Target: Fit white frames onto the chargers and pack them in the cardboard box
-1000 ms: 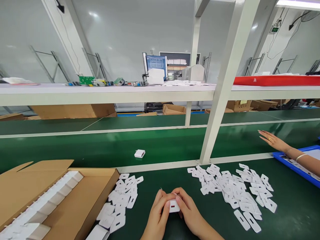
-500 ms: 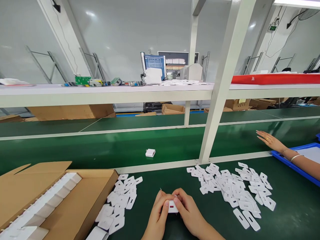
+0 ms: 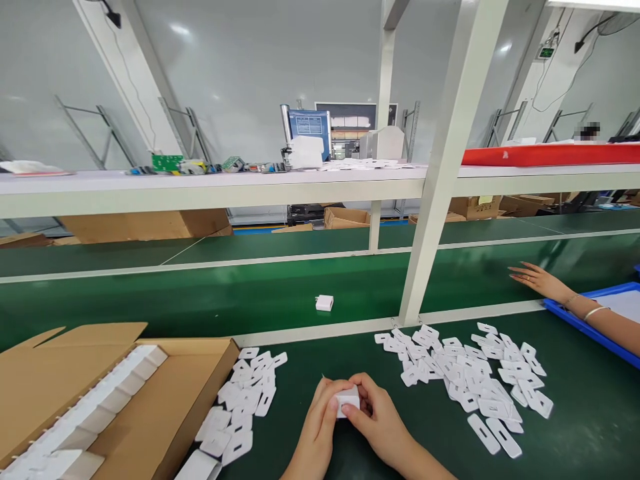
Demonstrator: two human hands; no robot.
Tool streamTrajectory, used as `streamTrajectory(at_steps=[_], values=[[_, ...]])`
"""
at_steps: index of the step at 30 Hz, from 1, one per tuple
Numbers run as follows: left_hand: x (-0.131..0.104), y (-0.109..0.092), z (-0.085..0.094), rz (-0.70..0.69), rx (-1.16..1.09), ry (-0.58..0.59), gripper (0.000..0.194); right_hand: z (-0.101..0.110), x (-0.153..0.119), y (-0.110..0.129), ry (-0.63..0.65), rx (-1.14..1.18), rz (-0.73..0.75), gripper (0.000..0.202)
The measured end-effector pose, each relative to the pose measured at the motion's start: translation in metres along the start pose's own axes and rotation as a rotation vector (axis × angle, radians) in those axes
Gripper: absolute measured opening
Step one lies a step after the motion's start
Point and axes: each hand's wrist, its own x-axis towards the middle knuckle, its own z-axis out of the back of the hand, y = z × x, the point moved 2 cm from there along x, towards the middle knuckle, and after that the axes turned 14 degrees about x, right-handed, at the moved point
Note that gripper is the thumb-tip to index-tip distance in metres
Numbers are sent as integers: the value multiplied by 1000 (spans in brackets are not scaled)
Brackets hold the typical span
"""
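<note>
A small white charger is held between both hands, low in the middle of the head view. My left hand grips its left side, fingers curled over the back and thumb at the front. On the other side my right hand pinches it, with the thumb on its lower front. A plain white face points toward me; the covered sides cannot be made out. White slotted cards lie in a loose pile to the right of my hands, and a smaller pile of white cards lies to the left.
An open cardboard box with a row of white pieces stands at left. Another white charger lies on the green conveyor belt. A co-worker's hand reaches over the belt beside a blue tray. A white post rises ahead.
The charger in my hands has turned: its face with the red slot showed before, a plain face shows now. The charger on the belt has moved right.
</note>
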Motion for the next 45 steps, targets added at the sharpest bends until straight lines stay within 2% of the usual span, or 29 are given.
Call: streamTrajectory(at_steps=[3,10,15,19,25,35,42,45], values=[[1,-3,2,-39,18,31,45,1,-1,3,20,9,27,43],[1,-13,10,-167,62,-11,46,1,-5,17,59,-31,62,46],[-7,-14,11,-217,27,38,51,2,-7,21,33,-40,155,47],[-13,-15,11,-228,63,68,44,5,-8,23,0,-99,240,49],[-13,-18,10,-342,110,60,37,6,-8,26,13,-123,315,45],[-4,-24,16,-330,169,53,23,3,-7,32,26,-232,304,43],[-10,-23,15,-426,210,-9,29,4,-9,31,35,-77,374,60],[-10,-22,15,-431,204,-21,29,4,-9,33,56,-100,396,59]])
